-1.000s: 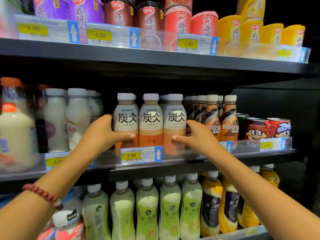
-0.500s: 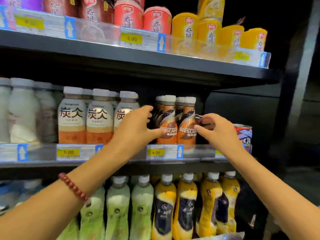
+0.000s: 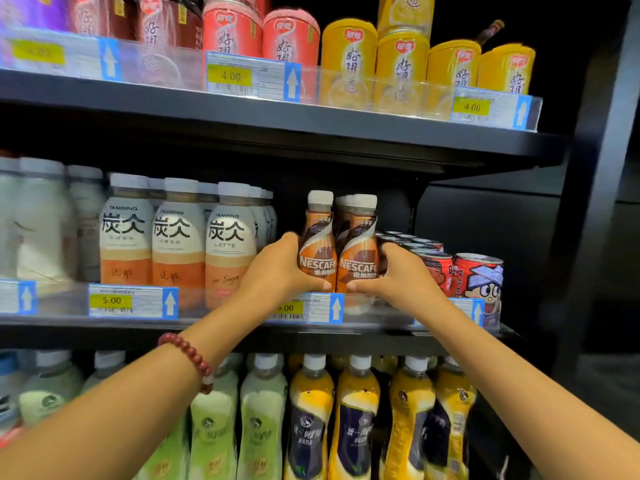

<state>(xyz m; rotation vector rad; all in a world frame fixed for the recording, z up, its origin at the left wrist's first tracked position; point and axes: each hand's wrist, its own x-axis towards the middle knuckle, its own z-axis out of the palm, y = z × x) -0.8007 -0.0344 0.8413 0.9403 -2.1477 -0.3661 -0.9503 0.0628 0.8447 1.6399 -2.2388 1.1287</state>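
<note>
Two brown Nescafe bottles with white caps stand side by side at the front of the middle shelf [image 3: 242, 327]. My left hand [image 3: 280, 271] grips the left Nescafe bottle [image 3: 317, 244] from its left side, thumb across the front low down. My right hand [image 3: 398, 275] grips the right Nescafe bottle [image 3: 358, 247] from its right side. More Nescafe bottles stand behind them, mostly hidden.
Tanbing latte bottles [image 3: 178, 244] stand left of my hands, red cartoon cans [image 3: 478, 275] to the right. Red and yellow cups [image 3: 349, 60] fill the top shelf. Green and yellow bottles [image 3: 311, 417] line the bottom shelf. Clear price-tag rails [image 3: 133, 301] front each shelf. A dark post [image 3: 595, 168] bounds the right.
Both hands moved right from the Tanbing bottles to the Nescafe row and closed around the two front bottles. The view shifted right with them.
</note>
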